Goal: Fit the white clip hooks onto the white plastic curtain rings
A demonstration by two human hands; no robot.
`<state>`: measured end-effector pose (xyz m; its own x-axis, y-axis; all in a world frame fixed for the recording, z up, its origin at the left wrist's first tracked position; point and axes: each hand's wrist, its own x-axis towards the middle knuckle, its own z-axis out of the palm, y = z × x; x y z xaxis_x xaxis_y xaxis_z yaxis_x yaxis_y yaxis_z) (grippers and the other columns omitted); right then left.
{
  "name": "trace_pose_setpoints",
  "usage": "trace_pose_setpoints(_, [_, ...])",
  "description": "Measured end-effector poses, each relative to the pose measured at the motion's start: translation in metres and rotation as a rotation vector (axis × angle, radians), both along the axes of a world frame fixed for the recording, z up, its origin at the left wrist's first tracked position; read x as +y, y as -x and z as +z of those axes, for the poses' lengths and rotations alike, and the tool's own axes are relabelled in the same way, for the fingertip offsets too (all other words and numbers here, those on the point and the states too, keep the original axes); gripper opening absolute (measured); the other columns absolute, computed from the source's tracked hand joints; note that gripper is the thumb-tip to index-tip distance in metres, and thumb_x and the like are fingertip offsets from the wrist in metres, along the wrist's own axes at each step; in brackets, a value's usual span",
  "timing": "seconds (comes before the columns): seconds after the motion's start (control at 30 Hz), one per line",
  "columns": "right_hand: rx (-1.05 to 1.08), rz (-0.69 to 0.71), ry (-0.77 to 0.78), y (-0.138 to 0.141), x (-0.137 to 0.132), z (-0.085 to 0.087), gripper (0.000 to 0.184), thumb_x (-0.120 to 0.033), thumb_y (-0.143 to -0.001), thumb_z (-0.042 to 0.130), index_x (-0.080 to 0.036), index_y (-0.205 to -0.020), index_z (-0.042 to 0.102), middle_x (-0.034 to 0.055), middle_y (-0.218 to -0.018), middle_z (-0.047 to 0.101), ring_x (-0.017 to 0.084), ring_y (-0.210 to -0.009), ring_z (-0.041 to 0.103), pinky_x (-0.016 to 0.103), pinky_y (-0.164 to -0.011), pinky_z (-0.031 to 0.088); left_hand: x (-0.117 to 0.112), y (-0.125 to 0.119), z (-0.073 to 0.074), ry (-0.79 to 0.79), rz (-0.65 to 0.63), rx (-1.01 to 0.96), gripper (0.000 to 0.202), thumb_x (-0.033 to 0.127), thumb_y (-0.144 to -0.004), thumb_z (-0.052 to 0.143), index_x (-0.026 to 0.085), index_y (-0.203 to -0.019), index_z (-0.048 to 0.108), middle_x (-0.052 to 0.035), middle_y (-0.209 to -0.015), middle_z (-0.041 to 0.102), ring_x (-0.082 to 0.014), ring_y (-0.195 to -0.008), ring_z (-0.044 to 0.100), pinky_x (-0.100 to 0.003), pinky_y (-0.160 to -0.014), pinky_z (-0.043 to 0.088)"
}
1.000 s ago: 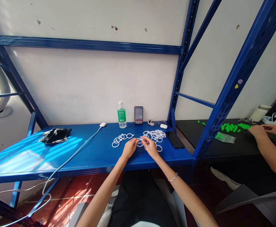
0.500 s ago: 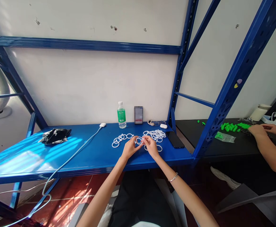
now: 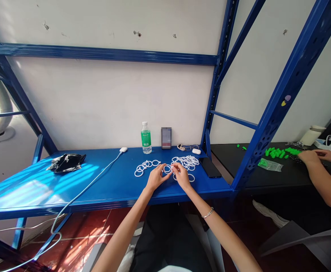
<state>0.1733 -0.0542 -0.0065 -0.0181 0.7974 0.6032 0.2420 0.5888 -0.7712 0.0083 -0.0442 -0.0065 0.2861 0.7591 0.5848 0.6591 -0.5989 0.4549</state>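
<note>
Between my two hands a white ring [image 3: 167, 169] is held just over the blue table [image 3: 103, 189]. My left hand [image 3: 155, 177] grips its left side between thumb and fingers. My right hand [image 3: 181, 176] pinches the ring's right side, its fingertips close together. A row of linked white rings [image 3: 146, 164] lies to the left of my left hand. Behind my right hand is a pile of white rings [image 3: 189, 162], and another white ring [image 3: 191, 178] lies beside that hand. Fine details at my fingertips are too small to make out.
A water bottle [image 3: 146, 139] and a small upright card [image 3: 166, 138] stand at the back. A black phone [image 3: 210, 167] lies right, a crumpled black bag [image 3: 67, 163] left, near a white cable [image 3: 88, 186]. Beyond the blue post, a co-worker's hands [image 3: 310, 155] are by green pieces [image 3: 275, 152].
</note>
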Motion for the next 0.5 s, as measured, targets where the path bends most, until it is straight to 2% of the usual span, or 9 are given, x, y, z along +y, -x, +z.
trace_pose_setpoints(0.33, [-0.037,-0.032,-0.013,-0.0001,0.0005,0.0002,0.02,-0.037,-0.091,0.05,-0.022,-0.09,0.063,0.006,-0.088,0.069,0.022,-0.079,0.066,0.033,-0.072,0.053,-0.001,-0.0009,0.0006,0.009,-0.003,0.003,0.037,0.042,-0.084,0.057,0.018,-0.112,0.058,-0.0038,-0.09,0.065,-0.011,-0.058,0.054,-0.023,-0.058,0.044])
trace_pose_setpoints(0.5, [-0.05,-0.035,-0.016,0.0,-0.0003,0.0009,0.02,-0.037,-0.091,0.049,-0.021,-0.09,0.062,0.0062,-0.088,0.068,0.021,-0.08,0.065,0.033,-0.073,0.053,-0.0024,-0.0011,0.0015,0.021,-0.013,0.002,0.042,0.038,-0.084,0.058,0.019,-0.121,0.054,-0.0035,-0.097,0.065,-0.0103,-0.06,0.055,-0.023,-0.062,0.046])
